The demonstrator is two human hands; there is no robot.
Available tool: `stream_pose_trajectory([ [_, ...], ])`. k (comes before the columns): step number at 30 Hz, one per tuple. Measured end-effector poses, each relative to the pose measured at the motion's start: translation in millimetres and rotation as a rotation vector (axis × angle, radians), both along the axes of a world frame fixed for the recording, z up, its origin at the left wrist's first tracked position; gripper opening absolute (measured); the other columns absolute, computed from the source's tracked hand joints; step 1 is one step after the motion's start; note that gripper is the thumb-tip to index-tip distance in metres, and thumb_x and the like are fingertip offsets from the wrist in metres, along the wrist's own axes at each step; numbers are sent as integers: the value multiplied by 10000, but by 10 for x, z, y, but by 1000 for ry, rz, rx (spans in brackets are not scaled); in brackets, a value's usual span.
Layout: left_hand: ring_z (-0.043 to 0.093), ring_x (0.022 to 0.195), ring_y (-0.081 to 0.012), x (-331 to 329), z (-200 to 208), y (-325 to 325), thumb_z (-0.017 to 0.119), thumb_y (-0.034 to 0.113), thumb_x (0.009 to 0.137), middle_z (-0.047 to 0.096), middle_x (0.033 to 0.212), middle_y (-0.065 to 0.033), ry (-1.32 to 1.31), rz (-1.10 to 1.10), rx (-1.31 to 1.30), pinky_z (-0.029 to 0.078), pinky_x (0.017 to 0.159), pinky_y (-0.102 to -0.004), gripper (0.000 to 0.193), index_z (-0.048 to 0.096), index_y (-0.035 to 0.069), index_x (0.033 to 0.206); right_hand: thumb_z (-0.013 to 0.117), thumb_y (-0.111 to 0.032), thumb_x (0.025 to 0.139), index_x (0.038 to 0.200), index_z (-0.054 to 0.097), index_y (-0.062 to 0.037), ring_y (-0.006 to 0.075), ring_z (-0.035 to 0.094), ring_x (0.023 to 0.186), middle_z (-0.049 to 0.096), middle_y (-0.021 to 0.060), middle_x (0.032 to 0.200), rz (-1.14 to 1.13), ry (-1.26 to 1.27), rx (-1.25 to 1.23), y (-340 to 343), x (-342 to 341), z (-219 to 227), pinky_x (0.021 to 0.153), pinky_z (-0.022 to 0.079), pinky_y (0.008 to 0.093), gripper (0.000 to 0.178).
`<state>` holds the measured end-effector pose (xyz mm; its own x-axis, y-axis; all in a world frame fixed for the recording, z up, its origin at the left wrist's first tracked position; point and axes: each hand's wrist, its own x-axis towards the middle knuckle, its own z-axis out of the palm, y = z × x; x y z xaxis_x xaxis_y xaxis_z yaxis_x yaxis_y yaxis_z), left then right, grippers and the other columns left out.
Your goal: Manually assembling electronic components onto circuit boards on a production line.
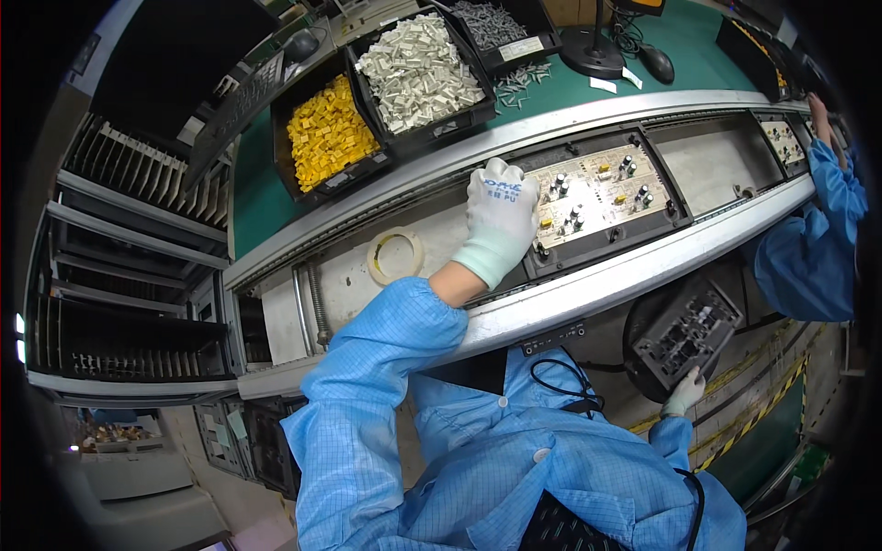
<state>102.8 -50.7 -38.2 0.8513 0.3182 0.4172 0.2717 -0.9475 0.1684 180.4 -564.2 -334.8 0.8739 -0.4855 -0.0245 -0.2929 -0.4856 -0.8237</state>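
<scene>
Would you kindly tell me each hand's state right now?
Left hand: curled beside the circuit board; whether it holds anything cannot be told.
Right hand: holding the black plate.

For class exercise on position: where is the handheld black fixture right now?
In the head view, the black fixture is right of centre, below the silver rail, its lower edge in the right hand.

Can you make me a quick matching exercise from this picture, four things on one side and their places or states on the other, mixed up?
Things:
1. Tape roll
2. Computer mouse
3. Yellow parts
4. Right hand

Places or states:
A. Heaped in a bin beside the white parts
B. Gripping a black tray
C. Lying to the left of the left hand
D. Resting on the green tabletop

Pairs: 1-C, 2-D, 3-A, 4-B
</scene>
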Motion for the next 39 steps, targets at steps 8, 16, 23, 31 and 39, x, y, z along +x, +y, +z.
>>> stream_pose_trajectory([
  [8,504,992,-260,23,77,-19,675,178,731,618,922,-73,138,-38,105,403,862,-396,141,655,91,840,576,-379,943,1151,600,107,299,620,922,661,212,1074,-264,-304,-65,-621,188,813,851,470,368,530],
  [16,522,934,-257,-455,390,-1,651,167,764,583,831,-58,-255,-157,129,385,813,-410,160,579,118,898,529,-217,978,1296,512,75,266,575,1086,573,200,1258,369,-805,-665,-175,518,2073,992,421,334,432],
  [23,590,988,-190,-1091,1207,343,649,236,881,646,1035,-108,-326,-128,-938,468,845,-303,428,554,-27,1205,615,-176,911,1191,587,64,125,579,950,643,63,1065,1244,-195,328,2392,404,3582,866,447,255,370],
  [31,611,777,-94,-2114,894,690,592,223,950,639,915,-42,-266,164,-1265,522,690,-241,321,578,-30,1147,658,-242,887,1094,617,55,136,591,845,656,88,906,1952,153,163,4083,-148,3760,783,484,285,364],
  [39,646,712,-172,-2818,140,1247,613,126,897,659,882,-85,-675,486,-1409,563,584,-321,238,624,-55,1053,683,-269,897,1228,524,66,139,636,838,660,108,965,1940,90,-14,4774,-13,3216,723,534,272,496],
])
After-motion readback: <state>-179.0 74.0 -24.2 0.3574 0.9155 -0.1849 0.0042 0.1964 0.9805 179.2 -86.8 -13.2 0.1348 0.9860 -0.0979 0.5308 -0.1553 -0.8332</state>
